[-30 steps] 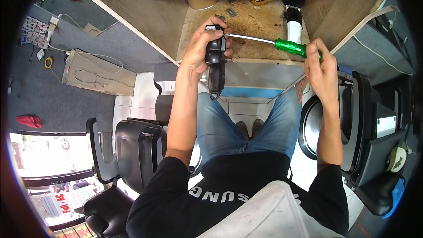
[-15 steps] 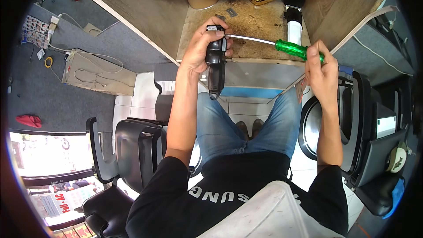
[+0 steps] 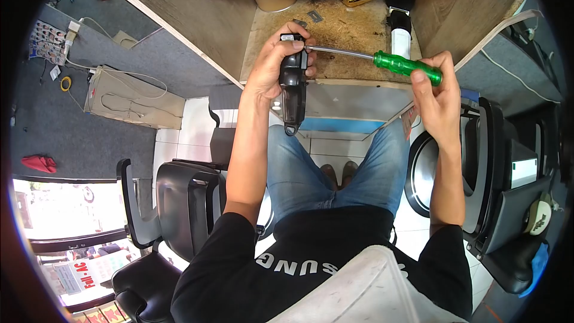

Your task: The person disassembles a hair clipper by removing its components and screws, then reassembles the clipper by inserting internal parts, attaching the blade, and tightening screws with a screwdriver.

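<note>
Clasping a black clipper (image 3: 293, 87) at the shelf's (image 3: 353, 33) near edge, the left hand (image 3: 270, 64) faces the right hand (image 3: 438, 94), fingers wrapped around a green screwdriver (image 3: 396, 63), tip at the clipper's right side; straight, steady pressure should prevent slipping.

Two bare hands (image 3: 439, 98), one glossy black handheld device (image 3: 292, 81) and one green-handled metal screwdriver (image 3: 400, 64) show at upper centre. Two dark shoes (image 3: 348, 172) show at centre, one brown cardboard box (image 3: 128, 98) at left.
</note>
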`<state>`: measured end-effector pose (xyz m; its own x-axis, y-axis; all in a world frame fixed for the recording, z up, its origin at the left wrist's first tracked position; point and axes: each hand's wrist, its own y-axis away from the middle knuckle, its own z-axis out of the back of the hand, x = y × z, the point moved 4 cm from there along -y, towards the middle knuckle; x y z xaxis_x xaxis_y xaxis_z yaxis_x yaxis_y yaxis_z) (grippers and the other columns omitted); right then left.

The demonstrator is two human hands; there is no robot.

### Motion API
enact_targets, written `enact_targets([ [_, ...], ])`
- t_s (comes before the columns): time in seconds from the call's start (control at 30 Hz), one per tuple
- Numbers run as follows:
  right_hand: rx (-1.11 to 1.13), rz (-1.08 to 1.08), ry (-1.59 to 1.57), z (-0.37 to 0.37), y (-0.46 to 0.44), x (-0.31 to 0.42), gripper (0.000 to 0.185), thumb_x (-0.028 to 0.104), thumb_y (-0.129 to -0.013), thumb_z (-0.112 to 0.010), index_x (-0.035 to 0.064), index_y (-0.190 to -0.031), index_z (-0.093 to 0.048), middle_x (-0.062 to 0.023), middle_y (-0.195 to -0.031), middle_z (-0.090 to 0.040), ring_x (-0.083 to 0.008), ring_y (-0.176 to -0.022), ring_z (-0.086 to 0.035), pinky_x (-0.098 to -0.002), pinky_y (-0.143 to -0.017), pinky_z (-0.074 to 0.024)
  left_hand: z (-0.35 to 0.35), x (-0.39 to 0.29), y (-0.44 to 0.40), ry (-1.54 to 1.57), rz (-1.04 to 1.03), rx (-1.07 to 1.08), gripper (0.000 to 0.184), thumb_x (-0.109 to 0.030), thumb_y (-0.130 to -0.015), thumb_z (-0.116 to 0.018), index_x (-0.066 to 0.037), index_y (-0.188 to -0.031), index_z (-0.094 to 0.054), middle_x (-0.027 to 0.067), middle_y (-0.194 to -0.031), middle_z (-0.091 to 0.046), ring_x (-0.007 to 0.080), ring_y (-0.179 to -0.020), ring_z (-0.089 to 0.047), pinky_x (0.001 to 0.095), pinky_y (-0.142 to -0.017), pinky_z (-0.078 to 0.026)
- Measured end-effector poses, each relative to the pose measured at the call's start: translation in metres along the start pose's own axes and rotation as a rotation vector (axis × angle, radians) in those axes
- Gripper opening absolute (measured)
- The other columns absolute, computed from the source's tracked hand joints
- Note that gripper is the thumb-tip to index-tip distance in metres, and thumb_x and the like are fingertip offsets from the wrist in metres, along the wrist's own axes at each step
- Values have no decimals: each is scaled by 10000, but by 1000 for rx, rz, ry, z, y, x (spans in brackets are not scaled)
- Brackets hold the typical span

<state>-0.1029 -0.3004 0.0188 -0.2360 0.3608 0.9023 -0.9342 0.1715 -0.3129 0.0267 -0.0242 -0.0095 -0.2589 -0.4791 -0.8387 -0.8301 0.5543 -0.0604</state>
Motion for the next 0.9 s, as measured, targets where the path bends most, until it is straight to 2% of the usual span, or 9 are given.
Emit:
enact_targets([
  [0.1,30,-36,22,2,-1,5,295,274,-1060,-662,25,-1092,-509,-14,-866,-563,-53,-731,-469,-220,-614,-394,-2,0,0,-4,7,11,222,-111,-900,-628,-86,-1109,-561,97,-1024,-524,198,-821,-534,339,-646,-489],
  [0.27,-48,266,49,-9,-1,17,343,345,-1058,-658,24,-1045,-537,-16,-754,-567,-51,-693,-480,-254,-580,-364,6,2,-2,75,-13,45,196,-67,-929,-625,-44,-1117,-574,140,-1046,-588,228,-830,-610,384,-625,-532],
  [0.33,74,30,119,6,-5,-2,325,301,-1040,-690,20,-1060,-529,-26,-812,-590,-56,-730,-498,-252,-604,-395,1,0,0,7,-2,18,222,-105,-904,-635,-73,-1112,-566,113,-1033,-546,211,-823,-562,356,-634,-500],
  [0.43,9,43,26,-2,-4,3,331,303,-1035,-694,20,-956,-542,-19,-754,-555,-71,-715,-470,-274,-606,-411,3,1,-2,42,-3,34,211,-86,-918,-627,-54,-1117,-567,132,-1049,-558,220,-827,-583,370,-628,-513],
  [0.53,-116,267,57,-11,-2,21,421,385,-1067,-635,15,-885,-550,-18,-672,-488,-88,-673,-430,-306,-584,-389,5,1,-1,56,-4,49,198,-66,-931,-621,-37,-1121,-570,150,-1058,-576,231,-826,-606,384,-622,-529],
  [0.6,-28,128,209,3,-7,5,371,352,-1038,-689,17,-974,-543,-20,-764,-530,-85,-714,-463,-298,-599,-398,5,2,-2,50,1,68,198,-65,-931,-619,-36,-1120,-570,151,-1057,-577,233,-822,-607,384,-619,-529],
  [0.7,-16,96,170,-1,-9,2,343,277,-994,-757,14,-968,-539,-24,-761,-532,-82,-695,-489,-287,-592,-398,7,3,-4,65,-4,73,197,-62,-930,-615,-32,-1119,-570,151,-1054,-581,234,-814,-610,385,-612,-530],
  [0.8,-46,229,105,-11,-4,24,329,246,-986,-763,2,-935,-547,-58,-682,-523,-89,-649,-490,-280,-580,-391,7,2,-2,72,-17,13,196,-62,-931,-612,-30,-1119,-569,141,-1039,-585,231,-813,-614,384,-609,-530],
  [0.9,98,129,266,0,-7,14,366,250,-950,-804,12,-1046,-543,-70,-765,-596,-88,-679,-520,-274,-586,-401,5,2,-3,62,-7,38,192,-67,-935,-610,-34,-1120,-569,128,-1023,-587,226,-822,-619,381,-611,-532],
])
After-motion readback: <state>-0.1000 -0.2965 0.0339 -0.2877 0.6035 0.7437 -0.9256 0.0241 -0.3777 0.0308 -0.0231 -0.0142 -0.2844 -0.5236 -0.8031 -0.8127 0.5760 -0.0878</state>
